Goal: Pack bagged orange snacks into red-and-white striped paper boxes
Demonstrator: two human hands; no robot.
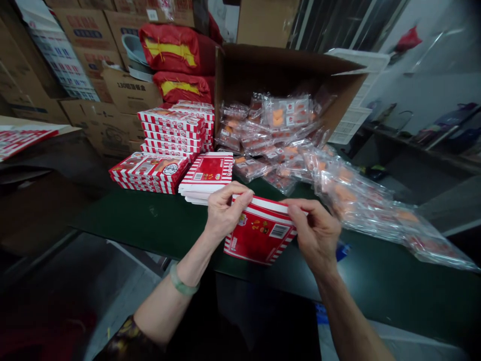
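Observation:
A red box with white-striped edges (pixel 259 233) is held upright over the dark green table (pixel 150 220), its top open. My left hand (pixel 224 209) grips its upper left corner and wears a green bangle at the wrist. At the upper right edge, my right hand (pixel 314 228) pinches the box. Just behind the box lies a stack of flat red-and-white cartons (pixel 206 175).
More stacks of red-and-white cartons (pixel 150 173) (pixel 176 128) stand at the left. Clear packets with orange contents (pixel 338 190) spill from a tipped cardboard box (pixel 285 70) across the right side. Cardboard cartons (pixel 112 65) and red sacks (pixel 173 50) fill the back.

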